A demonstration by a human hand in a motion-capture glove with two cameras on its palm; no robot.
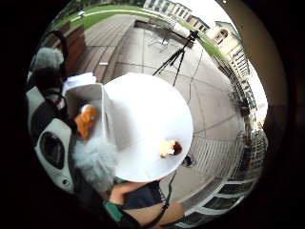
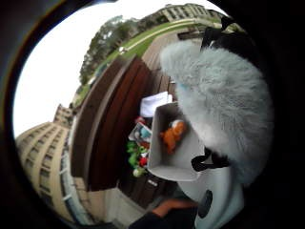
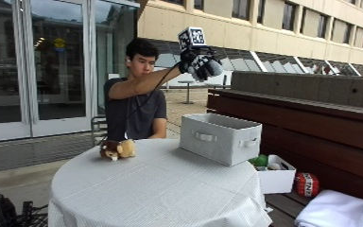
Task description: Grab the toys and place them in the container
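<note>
My gloved right hand is raised high above the table and grips a grey fluffy toy. That toy fills much of the thumb side palm view, and its fur also shows in the little finger side view. Below the hand a grey fabric container stands on the round white table. An orange toy lies inside the container. A brown and tan plush toy sits near the table's far edge, in front of the person; the same plush shows from above.
A wooden bench runs behind the table. On it stand a small white box with several toys, a red item and a white cloth. A tripod stands on the paving beyond.
</note>
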